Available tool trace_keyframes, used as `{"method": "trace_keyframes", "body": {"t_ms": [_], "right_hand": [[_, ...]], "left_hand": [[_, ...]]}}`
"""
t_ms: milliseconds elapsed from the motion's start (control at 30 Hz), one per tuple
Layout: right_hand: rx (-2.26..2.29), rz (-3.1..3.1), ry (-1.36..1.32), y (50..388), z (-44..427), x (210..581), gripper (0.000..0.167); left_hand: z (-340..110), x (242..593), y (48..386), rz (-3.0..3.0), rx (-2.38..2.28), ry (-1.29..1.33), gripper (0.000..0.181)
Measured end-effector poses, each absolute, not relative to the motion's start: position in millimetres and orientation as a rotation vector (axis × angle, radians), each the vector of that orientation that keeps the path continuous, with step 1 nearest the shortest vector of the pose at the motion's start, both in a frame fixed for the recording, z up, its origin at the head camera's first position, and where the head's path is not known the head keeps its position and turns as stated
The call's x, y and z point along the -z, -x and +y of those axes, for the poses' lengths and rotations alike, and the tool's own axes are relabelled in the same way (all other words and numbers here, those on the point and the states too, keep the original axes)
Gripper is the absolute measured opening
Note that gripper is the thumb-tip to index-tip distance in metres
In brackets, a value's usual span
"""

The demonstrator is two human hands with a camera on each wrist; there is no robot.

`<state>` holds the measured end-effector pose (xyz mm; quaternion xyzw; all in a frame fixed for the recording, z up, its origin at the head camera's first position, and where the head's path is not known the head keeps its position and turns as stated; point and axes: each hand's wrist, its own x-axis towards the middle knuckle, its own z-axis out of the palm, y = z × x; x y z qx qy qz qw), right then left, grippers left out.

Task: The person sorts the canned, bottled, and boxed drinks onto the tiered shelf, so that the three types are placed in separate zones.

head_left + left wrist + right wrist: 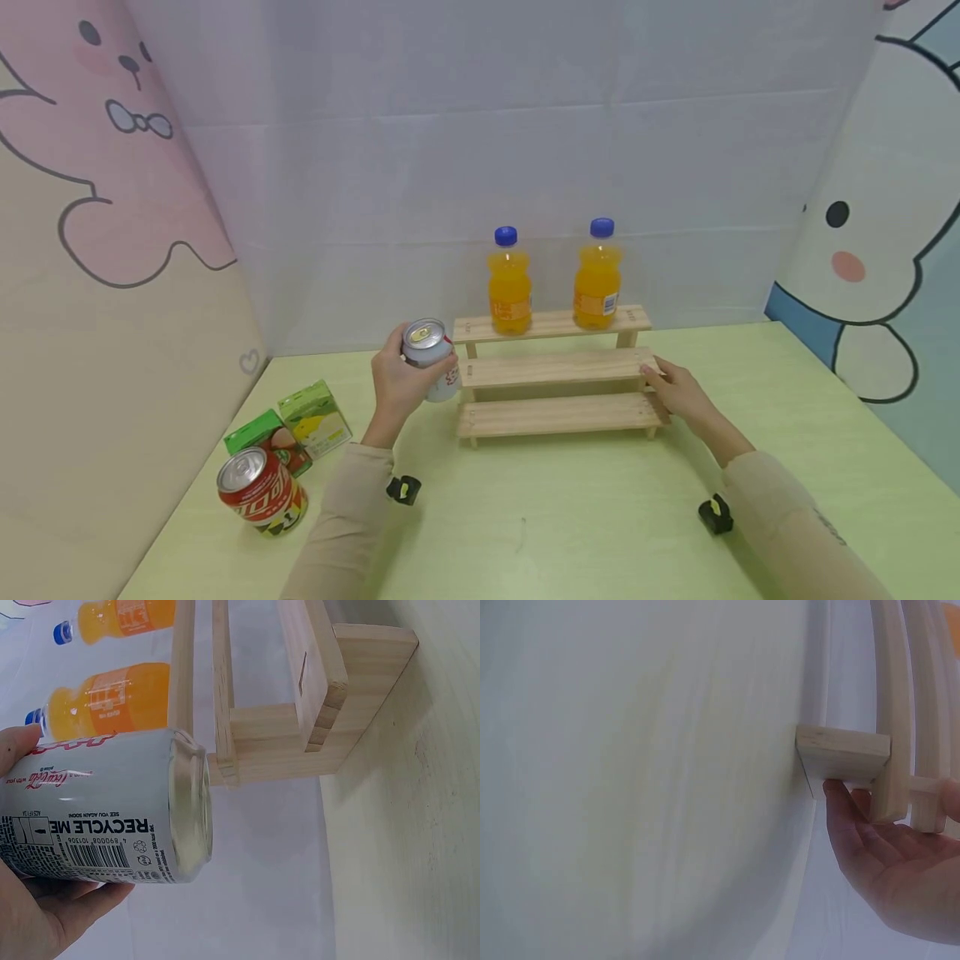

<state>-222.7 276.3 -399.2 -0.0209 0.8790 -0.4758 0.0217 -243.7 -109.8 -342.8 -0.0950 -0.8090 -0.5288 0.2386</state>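
Note:
My left hand (395, 385) grips a white Coca-Cola can (105, 802) with fingers and thumb around its side. In the head view the can is upright just left of a three-step wooden shelf (555, 368), apart from the table. At the shelf's right end, my right hand (684, 397) holds the wood, its thumb over the middle step; in the right wrist view its fingers (847, 829) reach under and beside the boards. Two orange drink bottles with blue caps, a left bottle (510, 292) and a right bottle (597, 287), stand on the top step.
On the table's left side are a red soda can (262, 492), a green carton with a red picture (270, 442) and a yellow-green carton (315, 418). A pale curtain (525, 150) hangs behind the table (570, 517). Cartoon-printed panels flank both sides.

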Motion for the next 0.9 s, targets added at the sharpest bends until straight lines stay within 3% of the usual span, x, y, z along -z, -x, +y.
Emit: {"method": "trace_keyframes", "body": {"t_ms": [900], "right_hand": [[1.489,2.686,0.028,220,272,393,0.062]], "left_hand": [[-99,342,244,-2.255,1.372,0.317,0.062]]}}
